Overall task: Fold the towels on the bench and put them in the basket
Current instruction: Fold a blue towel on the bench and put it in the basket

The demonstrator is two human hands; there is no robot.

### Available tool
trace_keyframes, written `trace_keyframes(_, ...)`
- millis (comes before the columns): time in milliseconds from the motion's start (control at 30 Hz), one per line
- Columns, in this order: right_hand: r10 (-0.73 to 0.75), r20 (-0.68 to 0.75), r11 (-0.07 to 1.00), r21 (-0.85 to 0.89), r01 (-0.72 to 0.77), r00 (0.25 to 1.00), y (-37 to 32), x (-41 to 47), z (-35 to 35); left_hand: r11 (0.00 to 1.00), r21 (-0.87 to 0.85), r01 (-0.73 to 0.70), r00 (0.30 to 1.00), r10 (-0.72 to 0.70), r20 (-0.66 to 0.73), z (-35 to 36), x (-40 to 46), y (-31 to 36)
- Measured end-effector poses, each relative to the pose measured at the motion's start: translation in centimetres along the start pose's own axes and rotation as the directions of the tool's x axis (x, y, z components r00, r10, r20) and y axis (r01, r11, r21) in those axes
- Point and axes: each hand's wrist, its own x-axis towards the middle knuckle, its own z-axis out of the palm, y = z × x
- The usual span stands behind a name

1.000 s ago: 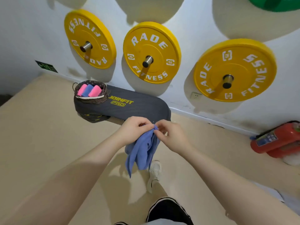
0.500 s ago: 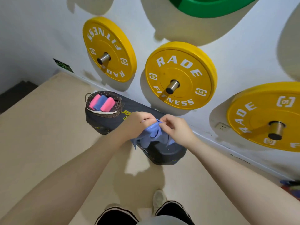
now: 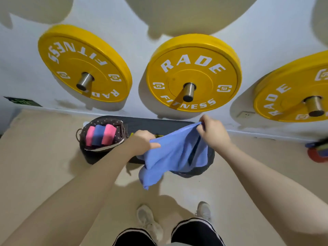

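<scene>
My left hand [image 3: 142,141] & right hand [image 3: 212,133] each pinch the blue towel [image 3: 174,153] over the bench [image 3: 156,124], right of the basket [image 3: 83,139].

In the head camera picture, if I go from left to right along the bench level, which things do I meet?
Basket with rolled towels → left hand → blue towel → right hand → red object on the floor, only partly in view.
</scene>
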Motion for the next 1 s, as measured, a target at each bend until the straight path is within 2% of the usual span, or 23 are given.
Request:
trace_keyframes(100, 0.114, 0.005, 0.989, 0.095, -0.114, 0.994, 0.9, -0.3, 2.2, 0.977, -0.200, -0.066, 0.994, 0.047, -0.097, 1.4, 1.8, -3.7)
trace_keyframes(167, 0.147, 0.037, 0.982, 0.117, -0.151, 0.988, 1.8, -0.9, 3.6, 0.957, -0.256, -0.136, 0.980, 0.091, -0.180, 2.2, 2.5, -5.6)
trace_keyframes(367, 0.301, 0.205, 0.951, 0.007, -0.308, 0.931, 6.0, -0.6, 7.3, 0.978, -0.033, -0.204, 0.978, 0.202, -0.054, 4.8, 4.8, -10.4)
trace_keyframes(433, 0.327, 0.264, 0.943, -0.035, -0.330, 0.907, 6.8, 0.5, 8.3, 0.970, -0.046, -0.239, 0.971, 0.237, -0.044, 5.6, 5.7, -11.5)
trace_keyframes(533, 0.341, 0.344, 0.939, -0.073, -0.337, 0.875, 7.7, 3.7, 9.9, 0.973, -0.106, -0.204, 0.977, 0.196, -0.082, 5.8, 8.5, -12.4)
trace_keyframes(633, 0.355, 0.338, 0.934, -0.091, -0.345, 0.872, 9.6, 8.2, 13.1, 0.986, -0.081, -0.146, 0.984, 0.136, -0.117, 6.6, 13.4, -13.5)
trace_keyframes(733, 0.371, 0.344, 0.928, -0.124, -0.350, 0.863, 12.7, 13.3, 18.5, 0.998, -0.045, -0.051, 0.989, 0.044, -0.139, 9.2, 21.1, -15.5)
trace_keyframes(800, 0.380, 0.345, 0.925, -0.143, -0.352, 0.858, 14.7, 16.0, 23.0, 1.000, -0.008, -0.002, 0.995, 0.001, -0.098, 11.8, 26.2, -17.0)
trace_keyframes(900, 0.348, 0.319, 0.937, -0.146, -0.317, 0.882, 17.5, 19.2, 30.1, 0.998, 0.052, 0.022, 0.999, -0.019, -0.046, 16.2, 33.2, -19.7)
trace_keyframes(1000, 0.282, 0.209, 0.959, -0.106, -0.265, 0.936, 19.5, 22.2, 36.1, 0.982, 0.183, 0.045, 0.989, -0.018, -0.146, 20.3, 38.8, -22.7)
